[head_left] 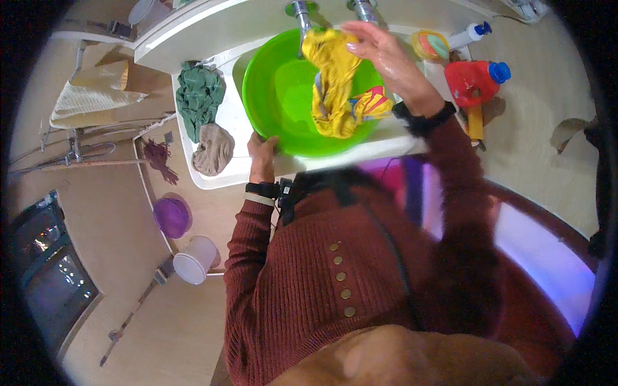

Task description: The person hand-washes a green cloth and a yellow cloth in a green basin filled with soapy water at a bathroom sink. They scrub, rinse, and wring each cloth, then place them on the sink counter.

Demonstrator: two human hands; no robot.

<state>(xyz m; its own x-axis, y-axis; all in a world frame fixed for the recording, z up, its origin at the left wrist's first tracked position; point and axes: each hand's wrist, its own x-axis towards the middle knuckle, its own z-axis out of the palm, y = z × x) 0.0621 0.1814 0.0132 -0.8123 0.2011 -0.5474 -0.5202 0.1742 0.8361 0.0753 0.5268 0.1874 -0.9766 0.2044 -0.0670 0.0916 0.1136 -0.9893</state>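
Observation:
A bright green basin sits in the white sink, under the tap. My left hand grips its near left rim, the thumb over the edge. Over the basin, my right hand pinches the top of a yellow garment, whose crumpled length hangs down into the basin. Red and grey patches show on the part of the cloth at the basin's right side. My right fingertips are partly hidden by the folds, and no running water can be made out.
Bunched green cloth and beige cloth lie on the sink's left ledge. On the right stand a red jug with a blue cap, a white pump bottle and a round tub. Purple and white buckets stand lower left.

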